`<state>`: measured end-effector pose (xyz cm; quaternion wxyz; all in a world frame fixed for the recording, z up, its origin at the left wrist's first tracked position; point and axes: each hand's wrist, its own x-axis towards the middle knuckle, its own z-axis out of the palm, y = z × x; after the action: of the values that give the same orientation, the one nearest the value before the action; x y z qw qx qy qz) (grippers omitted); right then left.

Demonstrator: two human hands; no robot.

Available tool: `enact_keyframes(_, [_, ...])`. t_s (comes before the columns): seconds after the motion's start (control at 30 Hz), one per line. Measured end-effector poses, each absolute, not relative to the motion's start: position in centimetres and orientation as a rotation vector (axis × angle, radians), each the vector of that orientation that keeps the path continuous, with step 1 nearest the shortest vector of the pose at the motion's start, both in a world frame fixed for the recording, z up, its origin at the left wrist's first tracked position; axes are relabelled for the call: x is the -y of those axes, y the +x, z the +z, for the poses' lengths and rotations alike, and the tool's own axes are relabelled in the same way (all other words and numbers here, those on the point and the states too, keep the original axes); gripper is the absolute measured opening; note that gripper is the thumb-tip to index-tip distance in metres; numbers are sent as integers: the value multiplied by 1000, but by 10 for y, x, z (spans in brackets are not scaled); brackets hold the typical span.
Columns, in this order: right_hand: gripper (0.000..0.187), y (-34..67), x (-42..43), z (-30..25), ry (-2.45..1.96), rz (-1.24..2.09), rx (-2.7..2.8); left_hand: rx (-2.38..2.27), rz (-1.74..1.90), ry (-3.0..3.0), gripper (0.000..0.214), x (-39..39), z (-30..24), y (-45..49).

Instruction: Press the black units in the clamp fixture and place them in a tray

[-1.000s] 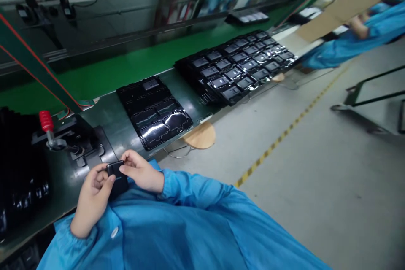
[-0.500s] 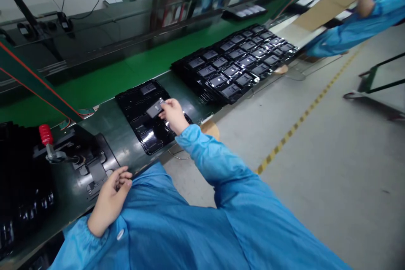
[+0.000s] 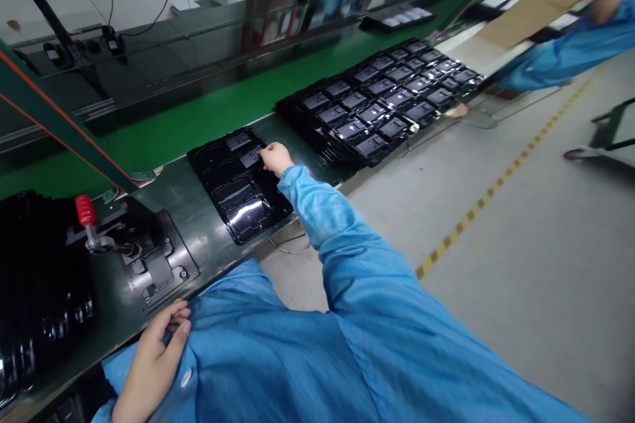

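My right hand (image 3: 276,158) pinches the right end of a flat grey rectangular part (image 3: 251,157), which sits at a pocket of a glossy black plastic tray (image 3: 213,175). Just behind it, a similar grey part (image 3: 238,141) lies in the tray's far pocket. The nearer pockets hold no parts and shine with reflected light. My left hand (image 3: 161,344) rests by my lap at the bench's front edge, fingers loosely curled, thumb apart, nothing in it. Beyond that hand, a clamp fixture (image 3: 161,264) with a red-handled lever (image 3: 85,211) is fixed on the bench.
Stacked black trays filled with grey parts (image 3: 381,96) stand to the right on the bench. More black trays (image 3: 40,277) are piled at the left. A green strip (image 3: 208,102) runs behind. A co-worker's blue sleeve (image 3: 560,63) and a cardboard sheet (image 3: 546,6) are at upper right.
My right hand has lowered the grey part from above the tray into the pocket beside the first part. My left hand has drawn back from the fixture toward my lap.
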<state>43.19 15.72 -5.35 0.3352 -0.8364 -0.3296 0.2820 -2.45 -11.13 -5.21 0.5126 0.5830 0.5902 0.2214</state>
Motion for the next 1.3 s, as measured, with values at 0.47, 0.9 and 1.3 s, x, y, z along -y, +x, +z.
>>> enact_keyframes(0.47, [19,357,-63,-26,-1893,465,1652,-1044,465,1668,24,119,100,-108])
enact_keyframes(0.9, [30,216,35,-97,-1335,911,1998,-2321,820,1706,18,73,140,-295])
enact_keyframes(1.3, [25,207,36,-148,-1047,326,2139,-2036,99,2261,55,-64,99,-308])
